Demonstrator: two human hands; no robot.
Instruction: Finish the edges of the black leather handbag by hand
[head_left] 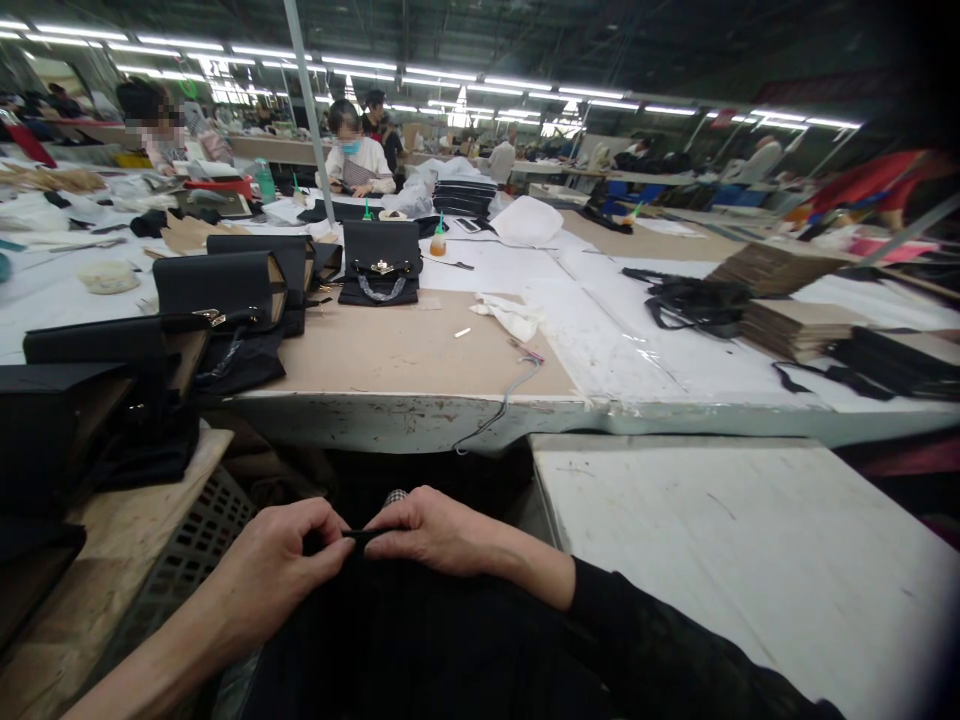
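Observation:
Low in front of my body, my left hand (289, 550) pinches one end of a thin black strip (361, 534). My right hand (427, 530) grips the same strip from the other side, a short stretch of it showing between the two hands. Dark cloth below makes the rest of the strip hard to tell apart. Beyond the hands, a black handbag (381, 262) with a gold clasp and a wrapped handle stands on the brown sheet (405, 350) on the table.
More black bags (217, 285) line the left side. A white surface (720, 540) lies at the right, below the table edge (390, 425). Stacked brown boards (802, 328) and black straps (694, 302) lie at the right. Several people sit or stand farther back.

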